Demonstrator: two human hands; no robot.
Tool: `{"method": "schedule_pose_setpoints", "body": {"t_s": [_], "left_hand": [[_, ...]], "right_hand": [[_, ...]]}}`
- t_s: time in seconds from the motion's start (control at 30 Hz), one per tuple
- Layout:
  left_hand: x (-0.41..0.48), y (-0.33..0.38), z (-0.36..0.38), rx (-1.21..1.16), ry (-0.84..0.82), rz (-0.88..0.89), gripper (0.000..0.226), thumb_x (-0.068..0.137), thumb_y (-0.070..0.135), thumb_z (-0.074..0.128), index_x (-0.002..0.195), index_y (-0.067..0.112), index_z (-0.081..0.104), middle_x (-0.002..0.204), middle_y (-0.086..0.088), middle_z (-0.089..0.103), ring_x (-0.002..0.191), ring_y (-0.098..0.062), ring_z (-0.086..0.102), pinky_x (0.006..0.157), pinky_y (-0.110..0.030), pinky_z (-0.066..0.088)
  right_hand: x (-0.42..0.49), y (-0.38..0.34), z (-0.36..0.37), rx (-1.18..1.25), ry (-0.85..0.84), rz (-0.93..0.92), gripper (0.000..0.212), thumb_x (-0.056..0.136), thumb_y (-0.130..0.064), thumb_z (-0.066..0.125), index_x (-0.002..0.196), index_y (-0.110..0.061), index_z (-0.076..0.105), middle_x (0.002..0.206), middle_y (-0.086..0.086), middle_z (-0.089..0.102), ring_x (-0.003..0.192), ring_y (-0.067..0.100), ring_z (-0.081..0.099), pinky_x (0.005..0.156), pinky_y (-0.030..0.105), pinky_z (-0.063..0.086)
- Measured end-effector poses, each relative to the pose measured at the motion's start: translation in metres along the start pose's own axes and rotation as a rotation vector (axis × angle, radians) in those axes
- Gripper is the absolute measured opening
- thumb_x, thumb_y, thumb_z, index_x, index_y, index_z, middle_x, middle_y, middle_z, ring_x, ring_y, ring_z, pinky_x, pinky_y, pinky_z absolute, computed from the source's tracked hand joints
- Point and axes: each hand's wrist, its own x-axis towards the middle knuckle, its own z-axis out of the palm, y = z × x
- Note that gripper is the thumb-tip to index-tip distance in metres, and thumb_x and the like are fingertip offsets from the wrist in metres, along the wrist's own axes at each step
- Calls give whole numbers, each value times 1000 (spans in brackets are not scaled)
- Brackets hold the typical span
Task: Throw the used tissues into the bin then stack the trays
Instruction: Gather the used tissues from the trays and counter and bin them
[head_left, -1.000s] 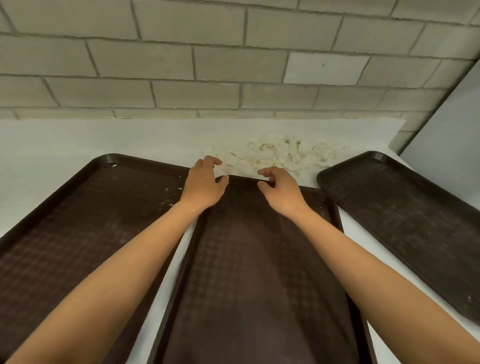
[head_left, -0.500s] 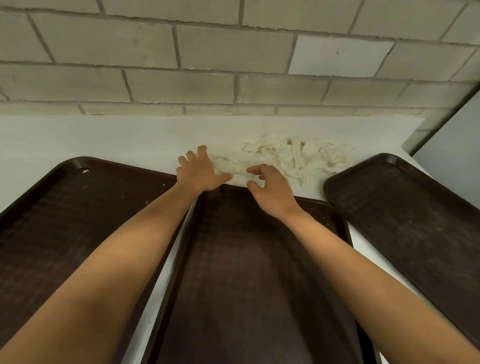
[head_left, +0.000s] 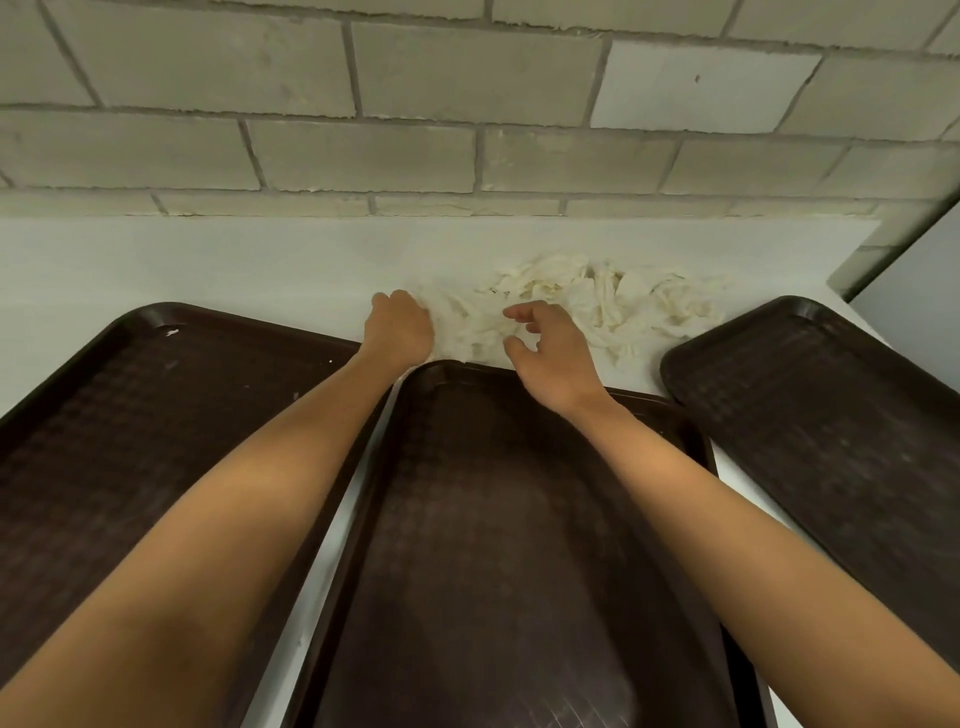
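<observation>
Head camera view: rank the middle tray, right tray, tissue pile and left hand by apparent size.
1. middle tray
2. right tray, partly cropped and farther away, so the trays may truly match
3. tissue pile
4. left hand

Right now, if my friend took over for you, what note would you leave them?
Left hand: fingers curled at the left end of the used tissues; whether its grip has any is hidden.
Right hand: open over the pile, holding nothing.
The tissues lie on the counter.
Left tray, middle tray and right tray lie side by side, unstacked.
No bin in view.
Done: nothing yet. Left: bin the tissues, stack the trays.
</observation>
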Motion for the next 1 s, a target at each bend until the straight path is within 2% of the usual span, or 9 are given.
{"method": "schedule_pose_setpoints", "body": {"t_s": [0.1,0.23,0.33,0.43,0.53,0.6,0.7,0.83,1.0], "left_hand": [[2,-4,-9,-140,47,-35,33,96,17,36,114,-7,49,122,-25,50,110,-39,50,80,-36,39],[2,-9,-20,-305,-8,-34,24,89,21,44,88,-1,55,92,-15,56,92,-34,60,58,-28,37],[-6,-9,-31,-474,-3,-52,28,88,32,45,76,7,50,80,-7,52,94,-33,61,58,-30,35],[-11,-11,-36,-574,7,-27,37,90,44,45,67,16,49,72,1,54,83,-25,62,65,-29,41],[-7,-18,-36,-593,70,3,40,87,50,52,75,12,61,79,-3,65,74,-15,62,68,-23,47],[-4,-23,-35,-548,114,16,34,86,39,55,89,6,63,86,-8,69,79,-18,63,65,-24,47],[-1,-27,-31,-597,132,10,20,87,23,52,96,8,60,84,-4,66,85,-24,64,67,-31,50],[1,-28,-29,-698,152,20,15,88,17,49,100,11,55,95,-8,63,90,-25,62,77,-39,52],[0,-22,-31,-772,187,65,8,94,19,47,102,15,47,94,-2,57,87,-18,57,77,-30,49]], "right_hand": [[13,-6,7,-17,42,-33,35,89,-11,53,124,-14,53,127,2,49,119,15,47,101,25,37],[29,-10,20,-156,-7,-100,42,87,-12,54,128,-13,48,130,6,46,125,21,41,101,24,31],[38,-10,29,-377,-108,-136,51,88,-15,53,137,-13,38,138,8,41,130,26,35,105,32,32],[45,-7,33,-596,-136,-150,54,91,-16,50,141,-16,32,140,7,42,131,27,33,105,37,30],[51,-3,38,-695,-149,-96,50,93,-19,51,140,-15,33,137,8,47,131,28,34,106,39,27],[54,0,41,-739,-140,-77,43,93,-18,53,134,-13,40,131,9,53,129,28,36,104,38,29],[56,4,43,-774,-120,-86,37,92,-11,51,129,-12,46,124,8,57,127,28,37,102,37,31],[57,5,44,-802,-97,-131,34,92,-10,50,127,-8,48,124,10,55,124,28,39,101,36,31],[57,-3,39,-651,61,-212,32,99,-15,38,128,-6,50,124,12,50,120,29,38,96,34,30]]}}
